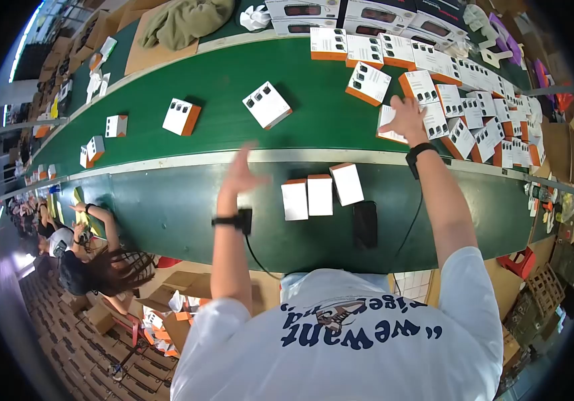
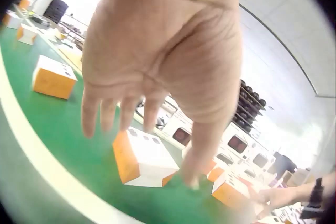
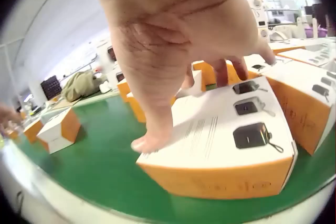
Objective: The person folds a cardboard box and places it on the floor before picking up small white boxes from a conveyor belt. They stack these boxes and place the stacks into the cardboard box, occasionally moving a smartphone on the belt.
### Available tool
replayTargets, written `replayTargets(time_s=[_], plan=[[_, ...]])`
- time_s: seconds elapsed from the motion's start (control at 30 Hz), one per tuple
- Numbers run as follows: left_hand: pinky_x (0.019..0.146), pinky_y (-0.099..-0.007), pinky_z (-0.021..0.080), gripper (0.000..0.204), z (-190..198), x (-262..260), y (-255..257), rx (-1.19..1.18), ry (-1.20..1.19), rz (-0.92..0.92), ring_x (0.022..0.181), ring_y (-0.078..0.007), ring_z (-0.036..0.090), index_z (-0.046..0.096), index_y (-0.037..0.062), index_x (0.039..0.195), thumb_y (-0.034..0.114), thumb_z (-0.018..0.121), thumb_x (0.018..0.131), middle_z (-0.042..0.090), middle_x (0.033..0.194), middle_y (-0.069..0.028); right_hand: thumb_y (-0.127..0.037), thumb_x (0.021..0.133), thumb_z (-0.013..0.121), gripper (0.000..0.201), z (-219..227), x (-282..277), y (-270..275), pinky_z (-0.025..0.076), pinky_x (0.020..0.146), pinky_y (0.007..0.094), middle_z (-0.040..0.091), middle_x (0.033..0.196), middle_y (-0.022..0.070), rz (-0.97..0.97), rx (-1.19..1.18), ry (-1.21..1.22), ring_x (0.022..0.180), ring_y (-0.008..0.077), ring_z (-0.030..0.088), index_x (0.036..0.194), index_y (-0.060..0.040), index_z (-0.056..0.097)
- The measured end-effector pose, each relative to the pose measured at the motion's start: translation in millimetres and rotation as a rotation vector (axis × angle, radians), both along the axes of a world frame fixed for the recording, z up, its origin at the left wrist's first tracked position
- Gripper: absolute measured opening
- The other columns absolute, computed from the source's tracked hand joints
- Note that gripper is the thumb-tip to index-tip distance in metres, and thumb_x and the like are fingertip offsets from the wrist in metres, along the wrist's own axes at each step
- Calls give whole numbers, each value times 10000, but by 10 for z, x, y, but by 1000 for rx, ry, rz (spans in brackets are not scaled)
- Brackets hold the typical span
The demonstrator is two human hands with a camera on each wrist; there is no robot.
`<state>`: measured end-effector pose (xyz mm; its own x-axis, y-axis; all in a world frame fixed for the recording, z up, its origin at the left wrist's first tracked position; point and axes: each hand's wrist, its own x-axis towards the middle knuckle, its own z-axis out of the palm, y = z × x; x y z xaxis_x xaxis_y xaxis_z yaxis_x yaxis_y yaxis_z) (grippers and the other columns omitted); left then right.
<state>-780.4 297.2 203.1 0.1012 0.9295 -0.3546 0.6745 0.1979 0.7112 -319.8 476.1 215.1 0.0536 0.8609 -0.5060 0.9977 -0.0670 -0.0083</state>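
Observation:
My right hand rests spread on a white and orange box beside the large group. In the right wrist view, the thumb of this hand touches the left part of the box's top, with the other fingers over its far side. My left hand hangs in the air near the green surface's front rail, holding nothing. The left wrist view shows this hand palm towards the camera, fingers extended, with a single box beyond it; the head view shows that box too.
Many boxes crowd the right end of the green surface. More stand spaced out to the left. On the near table, three white boxes lie by a black phone-like object. Another person is at the left. Cables trail from both wrists.

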Motion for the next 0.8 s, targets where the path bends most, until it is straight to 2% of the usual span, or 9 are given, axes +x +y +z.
replayTargets(time_s=[0.03,0.13,0.23,0.3,0.37,0.5,0.63,0.67,0.8], plan=[[1238,-446,345,1172,-127,16,353,121,-7,103,1528,-358,352,422,50,1547,292,1003,558,394,1626,-220,-419,570,998,919,-113,-29,-103,245,1167,753,509,1506,174,-25,32,64,1524,403,290,1324,-210,517],[1207,-482,395,1210,-206,415,1079,453,187,317,1521,-423,316,378,52,1555,297,998,545,348,1644,-176,-382,547,1015,1025,-225,33,-462,349,1080,787,394,1598,131,-141,60,277,1529,403,277,1396,-245,456],[1194,-496,414,1277,-415,690,1347,332,446,255,1521,-412,309,317,65,1576,300,1003,524,329,1653,-141,-260,502,1011,1356,-169,122,-919,410,1019,755,337,1594,102,11,148,89,1453,439,342,1625,-334,255],[1187,-462,425,1232,-698,731,1354,366,457,228,1476,-401,332,328,86,1563,261,985,535,405,1558,-108,-157,544,959,1304,-139,303,-1086,421,1074,689,375,1548,112,-118,38,177,1397,457,373,1638,-329,273],[1163,-565,407,1181,-600,773,1367,289,361,282,1396,-407,383,374,120,1530,220,972,516,451,1460,-98,-93,547,915,1216,-18,490,-1247,423,1104,625,398,1511,118,-47,133,253,1363,452,392,1606,-304,356],[1056,-802,270,1058,-101,505,782,431,673,225,1372,-393,386,455,201,1458,140,933,516,462,1414,-105,-14,569,842,1110,550,336,-1726,410,1129,556,401,1485,109,213,363,203,1347,431,408,1564,-315,451],[1037,-707,346,921,-40,153,-325,525,809,278,1367,-508,342,486,187,1459,-3,840,631,407,1422,-153,90,614,754,1028,673,-21,-1963,375,1158,507,437,1449,91,450,251,382,1343,387,416,1537,-283,496],[1079,-630,377,872,-17,198,-583,441,806,250,1361,-513,334,519,185,1431,14,852,643,411,1403,-169,131,622,720,1057,565,-104,-1983,387,1180,488,440,1461,83,497,233,414,1384,383,410,1563,-275,462],[1099,-603,372,1073,-30,446,-1310,462,491,178,1346,-472,384,547,191,1420,148,1014,456,434,1423,-210,115,612,752,1157,407,-441,-1974,422,1205,505,376,1563,63,580,176,489,1507,441,317,1614,-315,365]])
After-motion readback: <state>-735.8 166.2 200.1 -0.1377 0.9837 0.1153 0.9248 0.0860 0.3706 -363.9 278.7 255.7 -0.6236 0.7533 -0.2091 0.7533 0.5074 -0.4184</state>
